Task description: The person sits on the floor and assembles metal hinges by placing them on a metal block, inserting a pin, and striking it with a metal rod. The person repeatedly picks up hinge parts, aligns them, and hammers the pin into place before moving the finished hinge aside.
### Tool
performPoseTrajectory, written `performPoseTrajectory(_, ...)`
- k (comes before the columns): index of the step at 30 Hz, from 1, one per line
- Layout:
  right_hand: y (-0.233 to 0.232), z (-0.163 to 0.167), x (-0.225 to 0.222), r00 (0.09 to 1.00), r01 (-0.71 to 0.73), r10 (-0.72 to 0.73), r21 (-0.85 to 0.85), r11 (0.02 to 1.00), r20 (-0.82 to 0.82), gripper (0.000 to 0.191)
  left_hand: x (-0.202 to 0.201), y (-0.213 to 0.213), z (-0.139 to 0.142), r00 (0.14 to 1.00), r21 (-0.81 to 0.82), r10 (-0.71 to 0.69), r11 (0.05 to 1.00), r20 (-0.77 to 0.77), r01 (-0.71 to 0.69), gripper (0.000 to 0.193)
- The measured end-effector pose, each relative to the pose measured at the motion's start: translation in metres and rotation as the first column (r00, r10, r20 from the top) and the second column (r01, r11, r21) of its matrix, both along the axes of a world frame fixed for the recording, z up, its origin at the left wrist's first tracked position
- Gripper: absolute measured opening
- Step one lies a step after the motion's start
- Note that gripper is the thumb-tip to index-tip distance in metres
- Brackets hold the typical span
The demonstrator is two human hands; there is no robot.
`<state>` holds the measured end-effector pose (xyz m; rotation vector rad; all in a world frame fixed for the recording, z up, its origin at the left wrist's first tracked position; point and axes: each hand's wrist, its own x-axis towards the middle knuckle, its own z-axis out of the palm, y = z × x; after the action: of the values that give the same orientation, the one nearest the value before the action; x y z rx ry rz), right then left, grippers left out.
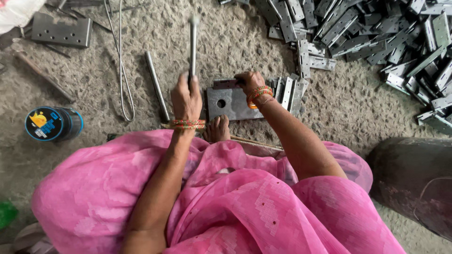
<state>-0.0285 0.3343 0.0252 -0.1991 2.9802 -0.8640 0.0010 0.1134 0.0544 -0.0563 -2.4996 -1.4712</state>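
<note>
1. A round blue-lidded tin [52, 124] stands on the rough floor [348, 108] at the left.
2. A long bent wire loop [121, 61] lies beside a plain steel rod [156, 85].
3. A flat drilled metal plate [61, 30] rests at the upper left, near a white sack [16, 13].
4. A big heap of grey hinge leaves [376, 33] fills the upper right.
5. A dark drum [414, 181] lies at the right edge.

Bare floor left of steel block [230, 103]; hinge pile [376, 33] crowds the right.
</note>
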Motion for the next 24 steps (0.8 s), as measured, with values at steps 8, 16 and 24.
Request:
performPoseTrajectory(8, -0.002, 0.001, 0.0, 1.0, 0.029, -0.029, 0.079, 0.996, 0.001, 0.026, -0.024, 0.052, 0.064, 0.908, -0.206, -0.09, 0.979, -0.409, 0.004, 0.034)
performPoseTrajectory(16, -0.005, 0.004, 0.012, 0.995, 0.058, -0.068, 0.123, 0.991, 0.08, 0.017, 0.012, 0.014, -0.047, 0.82, -0.501, -0.075, 0.759, 0.567, 0.416, 0.021)
performPoseTrajectory(24, -0.013, 0.01, 0.016, 0.992, 0.123, -0.123, 0.045, 0.991, -0.018, 0.013, 0.005, -0.029, -0.06, 0.875, -0.282, 0.09, 0.958, 0.477, 0.055, 0.023)
